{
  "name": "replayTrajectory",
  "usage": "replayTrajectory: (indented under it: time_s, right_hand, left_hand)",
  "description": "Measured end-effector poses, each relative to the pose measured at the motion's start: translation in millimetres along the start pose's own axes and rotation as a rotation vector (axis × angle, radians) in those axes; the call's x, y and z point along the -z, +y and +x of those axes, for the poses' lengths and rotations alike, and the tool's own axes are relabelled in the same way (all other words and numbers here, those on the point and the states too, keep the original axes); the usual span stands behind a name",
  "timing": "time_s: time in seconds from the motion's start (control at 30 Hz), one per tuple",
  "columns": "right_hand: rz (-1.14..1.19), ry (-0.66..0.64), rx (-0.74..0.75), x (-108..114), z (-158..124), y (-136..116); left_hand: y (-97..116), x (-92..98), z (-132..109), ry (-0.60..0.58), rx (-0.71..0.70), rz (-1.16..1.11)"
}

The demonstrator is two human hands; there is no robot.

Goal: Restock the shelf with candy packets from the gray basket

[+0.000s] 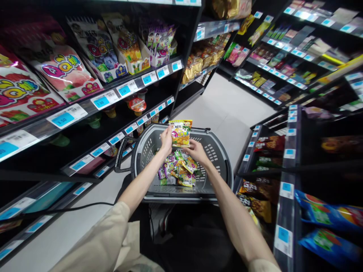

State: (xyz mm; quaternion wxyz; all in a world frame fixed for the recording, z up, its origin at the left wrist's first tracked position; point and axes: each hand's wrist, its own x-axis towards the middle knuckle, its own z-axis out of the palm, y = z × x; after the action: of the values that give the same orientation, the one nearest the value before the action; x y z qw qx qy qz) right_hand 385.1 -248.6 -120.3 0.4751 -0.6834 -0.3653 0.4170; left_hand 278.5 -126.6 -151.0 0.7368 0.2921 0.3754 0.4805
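Note:
Both my hands hold a yellow and green candy packet (180, 133) upright over a grey plastic shopping basket (218, 155). My left hand (166, 140) grips the packet's left edge. My right hand (196, 150) pinches its lower right corner. Several more colourful candy packets (178, 170) lie in a heap on the basket's floor just below. The basket's dark handle (120, 155) sticks out on its left side.
Dark shelves line both sides of a narrow aisle. Large pink and white snack bags (59, 71) and blue price tags (102, 101) fill the left shelves. Snack bags (326, 215) sit on the right shelves close to my right arm. Pale floor (227, 105) runs ahead.

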Motion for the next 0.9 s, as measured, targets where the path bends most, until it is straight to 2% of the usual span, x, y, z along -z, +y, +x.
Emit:
replayTrajectory:
  time_s: [0.2,0.43,0.57,0.77,0.9]
  right_hand:
    - [-0.020,0.049,0.090,3.5,-1.5,2.4]
    - [0.021,0.119,0.079,7.5,6.0,8.0]
    - [-0.033,0.155,0.064,5.6,10.2,5.9]
    - [-0.143,0.270,0.112,-3.1,17.4,3.1]
    - [-0.113,0.395,0.155,2.9,20.9,10.3]
  left_hand:
    - [3.7,-1.8,-4.0,-0.029,-0.052,-0.044]
    - [2.6,-3.6,-6.9,-0.079,-0.033,-0.055]
    - [2.7,-3.9,-4.3,-0.058,-0.052,-0.073]
    - [5.4,-9.7,2.0,-0.036,-0.068,-0.156]
    - [7.1,-13.6,1.4,-0.058,-0.084,-0.153]
